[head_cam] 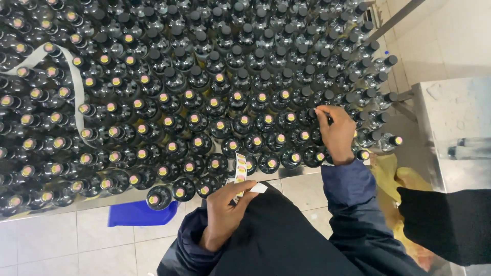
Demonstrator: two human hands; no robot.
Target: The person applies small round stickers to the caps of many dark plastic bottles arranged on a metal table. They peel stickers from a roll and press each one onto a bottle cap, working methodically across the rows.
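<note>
Left hand (225,209) is pinching a narrow strip of round stickers (240,174), thumb and fingers clenched on its lower end, just off the near edge of the table (61,208). The strip is standing roughly upright: white backing paper, small pink-and-yellow dots stacked in a column, loose white end sticking out to the right of the fingers.

Right hand (337,135) is reaching over the packed bottles, fingertips (321,111) pressing down on the black cap (313,113) of one dark glass bottle near the right side of the block. Can't tell whether a sticker is sitting under the fingers.

Dark bottles (204,76) are filling the table wall to wall, touching each other. Caps in the near and left rows are already showing pink-yellow dots; the far and right rows are showing plain black caps.

A used white backing strip (76,87) is lying looped across bottle tops at the left. Blue object (140,213) is sitting on the tiled floor below the table edge. A dark sleeve (445,225) of another person is showing at the lower right.
</note>
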